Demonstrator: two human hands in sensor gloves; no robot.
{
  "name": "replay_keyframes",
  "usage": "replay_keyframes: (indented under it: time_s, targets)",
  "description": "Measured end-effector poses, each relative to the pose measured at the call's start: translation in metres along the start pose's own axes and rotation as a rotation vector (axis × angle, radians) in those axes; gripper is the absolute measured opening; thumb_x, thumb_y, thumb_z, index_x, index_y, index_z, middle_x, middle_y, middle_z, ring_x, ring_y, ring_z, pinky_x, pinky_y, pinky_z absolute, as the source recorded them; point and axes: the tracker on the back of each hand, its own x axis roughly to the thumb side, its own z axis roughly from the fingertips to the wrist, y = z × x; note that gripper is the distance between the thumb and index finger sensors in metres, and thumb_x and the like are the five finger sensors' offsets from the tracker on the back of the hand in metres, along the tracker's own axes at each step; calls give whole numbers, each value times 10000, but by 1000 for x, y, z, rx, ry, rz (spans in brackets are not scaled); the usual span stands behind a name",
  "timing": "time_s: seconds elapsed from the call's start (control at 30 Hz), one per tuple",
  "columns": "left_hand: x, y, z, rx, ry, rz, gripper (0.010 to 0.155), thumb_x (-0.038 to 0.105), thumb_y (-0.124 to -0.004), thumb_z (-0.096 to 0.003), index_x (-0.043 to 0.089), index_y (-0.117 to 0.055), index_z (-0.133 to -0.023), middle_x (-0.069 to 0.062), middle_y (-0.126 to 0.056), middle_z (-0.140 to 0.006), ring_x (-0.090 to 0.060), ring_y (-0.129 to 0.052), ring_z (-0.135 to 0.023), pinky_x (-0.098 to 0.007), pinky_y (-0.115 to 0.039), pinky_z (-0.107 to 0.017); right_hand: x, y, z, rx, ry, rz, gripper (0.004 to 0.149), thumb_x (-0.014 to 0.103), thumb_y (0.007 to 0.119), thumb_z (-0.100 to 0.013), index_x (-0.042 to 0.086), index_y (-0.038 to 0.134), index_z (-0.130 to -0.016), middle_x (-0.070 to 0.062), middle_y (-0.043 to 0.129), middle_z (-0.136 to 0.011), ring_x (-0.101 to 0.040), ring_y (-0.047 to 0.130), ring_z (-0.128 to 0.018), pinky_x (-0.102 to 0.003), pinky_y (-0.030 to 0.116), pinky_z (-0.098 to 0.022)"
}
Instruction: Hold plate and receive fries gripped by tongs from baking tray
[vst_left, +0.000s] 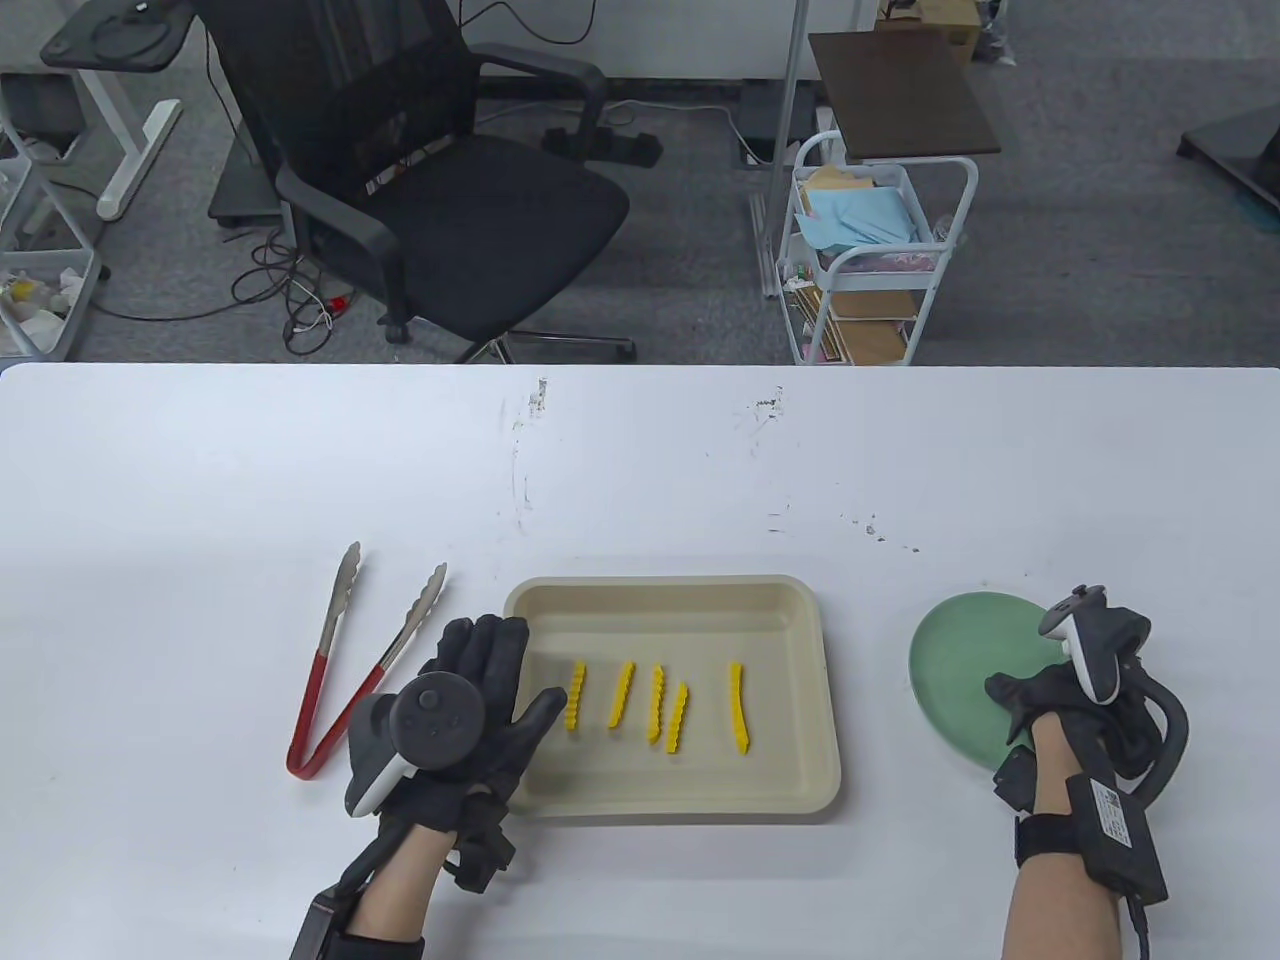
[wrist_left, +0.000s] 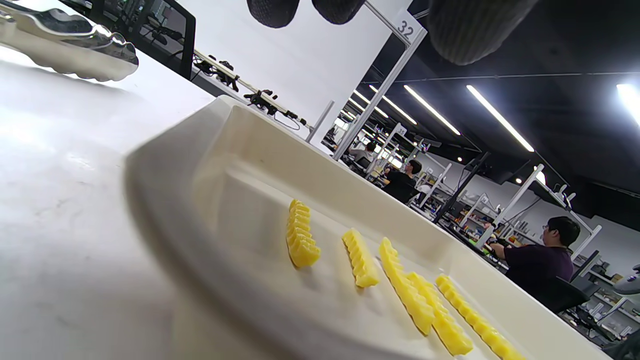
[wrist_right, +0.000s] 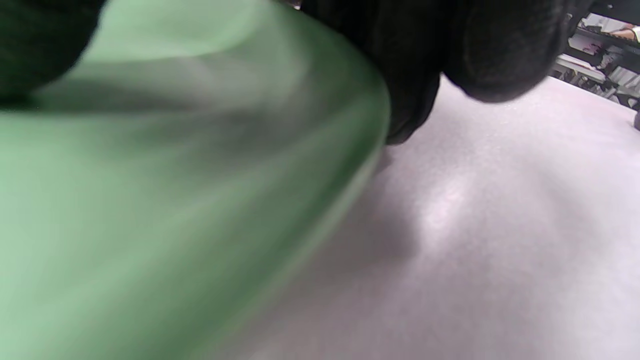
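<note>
The plate (vst_left: 965, 665) is gripped at its rim by the right hand (vst_left: 1050, 700). The left hand (vst_left: 470, 705) is held flat, fingers (vst_left: 490, 645) spread wide, between tongs (vst_left: 350, 660) and tray (vst_left: 790, 770).

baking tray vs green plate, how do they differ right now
The baking tray is cream, rectangular and deep-walled; the green plate is round and shallow. The tray holds five yellow fries; no fries show on the plate. The right hand grips the plate's rim, while the left hand lies open beside the tray's left edge. Both sit on the white table.
</note>
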Motion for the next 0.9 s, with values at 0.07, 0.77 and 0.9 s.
replay_keyframes:
  time_s: [0.07, 0.77, 0.9]
  targets:
    - [0, 0, 0, -3, 0, 3, 787, 574, -573, -607, 142, -220, -1162, -165, -215, -1215, -449, -125, -1086, -704, -194, -711, -9, -3, -3, 10, -6, -70, 1120, 679, 811, -177, 135, 337, -1033, -39, 731, -791, -226, 1006, -483, -480, 851, -379]
    - [-1, 1, 1, -13, 0, 24, 782, 578, -574, -607, 148, -232, -1164, -149, -216, -1219, -443, -125, -1088, -704, -197, -711, -46, -29, 21, 301, -522, -978, 562, 342, 744, -452, 119, 618, -952, -68, 921, -657, -185, 1064, -202, -383, 898, -164]
    - [-2, 1, 1, -14, 10, 20, 782, 577, -575, -606, 147, -234, -1163, -151, -220, -1219, -443, -128, -1088, -703, -197, -711, -31, -27, 50, 319, -665, -1089, 588, 357, 717, -464, 101, 562, -970, -85, 897, -662, -172, 1060, -187, -375, 899, -154]
